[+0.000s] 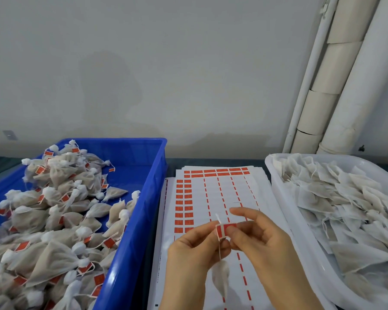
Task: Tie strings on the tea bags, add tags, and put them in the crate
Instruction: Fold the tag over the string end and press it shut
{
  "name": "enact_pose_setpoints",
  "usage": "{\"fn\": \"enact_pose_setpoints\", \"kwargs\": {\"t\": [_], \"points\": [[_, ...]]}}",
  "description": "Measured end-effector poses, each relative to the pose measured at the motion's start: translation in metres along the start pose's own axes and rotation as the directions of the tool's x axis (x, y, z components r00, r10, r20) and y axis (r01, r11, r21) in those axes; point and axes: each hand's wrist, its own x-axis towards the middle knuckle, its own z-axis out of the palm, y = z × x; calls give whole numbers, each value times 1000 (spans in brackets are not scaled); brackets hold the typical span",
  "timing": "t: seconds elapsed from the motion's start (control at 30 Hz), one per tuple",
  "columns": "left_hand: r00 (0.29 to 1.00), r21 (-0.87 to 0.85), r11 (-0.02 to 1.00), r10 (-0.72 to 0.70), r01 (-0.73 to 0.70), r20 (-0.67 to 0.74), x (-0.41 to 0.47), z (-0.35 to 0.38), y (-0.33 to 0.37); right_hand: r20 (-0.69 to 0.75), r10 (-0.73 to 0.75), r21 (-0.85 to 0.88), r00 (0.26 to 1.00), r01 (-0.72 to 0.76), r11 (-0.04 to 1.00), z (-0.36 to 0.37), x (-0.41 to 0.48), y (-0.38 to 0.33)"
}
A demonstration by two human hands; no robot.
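Blue plastic crate, left, holds finished bags; white plastic tub, right, holds untagged bags; white sheet of red tags lies between. Above it, left hand and right hand dangle a white mesh tea bag, fingers pinching its small red paper tag. Advice: fold the tag squarely over the string, pressing firmly.

A small packing workshop, shown by a blue crate heaped with tagged tea bags, sticker sheets and a white tub of untied ones
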Motion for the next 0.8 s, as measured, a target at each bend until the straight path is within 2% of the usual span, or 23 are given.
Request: {"fn": "enact_pose_setpoints", "kwargs": {"t": [0.2,0.6,0.8], "points": [[998,-19,999,48,-47,37,-2,-4,1,-45,41,62,998,-38,997,4,0,-2],[994,43,994,93,-96,64,-7,-3,7,-75,42,49,996,-39,998,8,-1,-7],[986,64,991,107,-116,126,-9,-5,11,-67,60,6,996,-60,998,7,0,-6]]}}
